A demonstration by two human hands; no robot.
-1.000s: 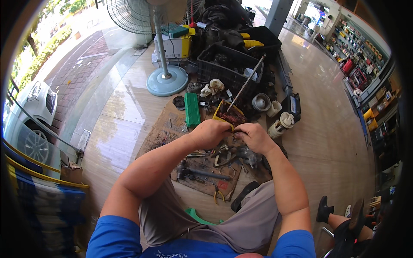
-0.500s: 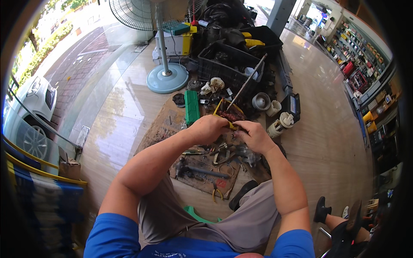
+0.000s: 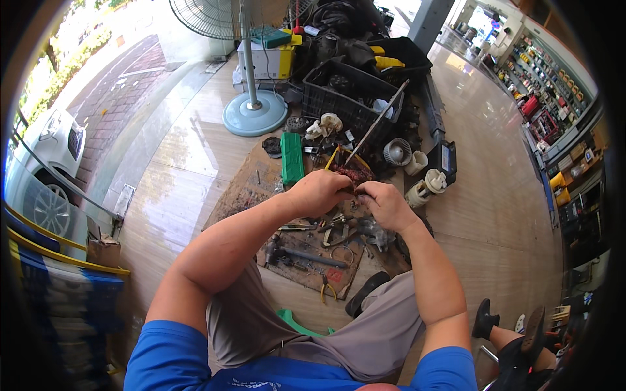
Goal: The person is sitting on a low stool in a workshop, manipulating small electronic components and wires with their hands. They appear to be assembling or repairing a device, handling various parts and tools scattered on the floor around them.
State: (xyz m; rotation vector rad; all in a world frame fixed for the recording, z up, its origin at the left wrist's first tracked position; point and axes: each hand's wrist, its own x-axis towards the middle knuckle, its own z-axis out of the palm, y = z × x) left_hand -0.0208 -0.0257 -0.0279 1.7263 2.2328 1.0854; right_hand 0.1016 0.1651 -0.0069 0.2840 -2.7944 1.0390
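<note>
My left hand (image 3: 321, 193) and my right hand (image 3: 386, 204) meet in front of me, fingers closed in a pinch. Whatever sits between the fingertips is small, dark and mostly hidden. Just beyond them lies a yellow-edged holder with dark reddish pieces (image 3: 355, 173), and a long thin rod (image 3: 378, 120) slants up from it. Below the hands, a hammer (image 3: 306, 257), yellow-handled pliers (image 3: 328, 289) and several metal parts rest on a dirty cardboard sheet (image 3: 228, 199). A green case (image 3: 291, 158) stands beyond my left hand.
A fan with a round blue base (image 3: 254, 117) stands far left. Behind the parts is a black crate (image 3: 326, 94). A blower wheel (image 3: 396, 152) and a white pump-like unit (image 3: 427, 188) sit to the right. Another person's legs and shoes (image 3: 486, 319) show at lower right.
A yellow bit visible between my fingertips half a second ago no longer shows there. Both hands stay close together, with only slight shifts of the fingers.
</note>
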